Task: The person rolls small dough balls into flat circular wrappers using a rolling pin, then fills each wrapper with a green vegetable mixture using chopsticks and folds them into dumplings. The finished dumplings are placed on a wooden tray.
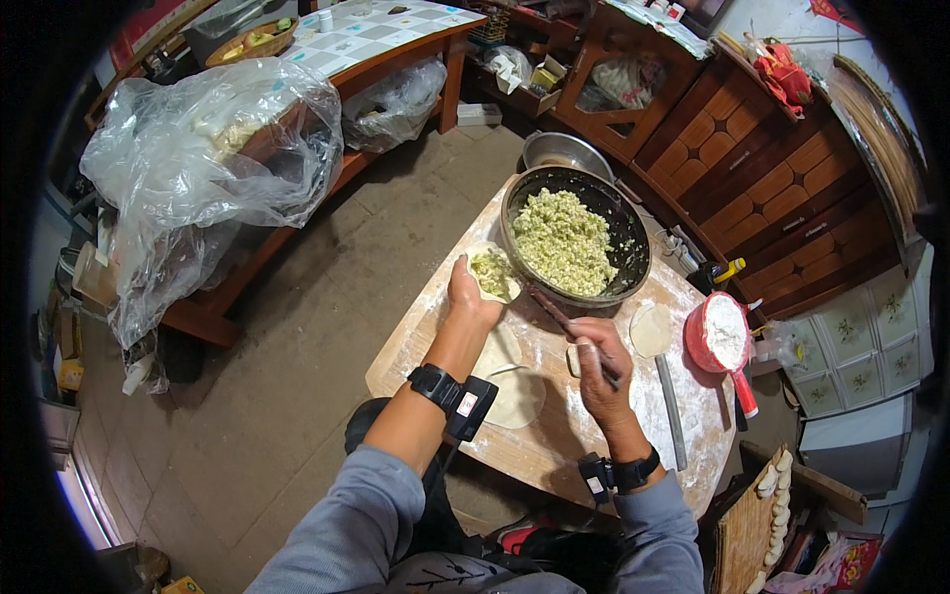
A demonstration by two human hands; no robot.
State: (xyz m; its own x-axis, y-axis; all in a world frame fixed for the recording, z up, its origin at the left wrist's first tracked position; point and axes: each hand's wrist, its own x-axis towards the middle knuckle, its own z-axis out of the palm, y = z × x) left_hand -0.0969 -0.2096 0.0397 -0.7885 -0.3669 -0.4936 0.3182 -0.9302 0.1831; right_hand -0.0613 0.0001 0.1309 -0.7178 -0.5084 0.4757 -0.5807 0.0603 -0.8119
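Cupped in my left hand (469,288) is a round dough wrapper (510,291) with green-and-white chopped filling (488,271) on it. My right hand (605,367) grips a dark wooden stick-like utensil (548,306), whose far end reaches toward the wrapper beside the bowl rim. A dark bowl (640,278) holds a mound of the same filling (564,241). On the floured wooden board (415,349) lie flat dough rounds (519,401), some partly under my left forearm. Another dough round (651,330) and a grey rolling rod (671,412) are right of my right hand. A small dough piece (573,360) is partly hidden by that hand.
A red handled scoop (716,334) of flour stands at the board's right. Behind the bowl is a metal basin (571,152). Shaped dumplings (779,512) line a wooden board at lower right. Plastic bags (215,148) hang over the table at left; wooden cabinets (772,163) stand behind.
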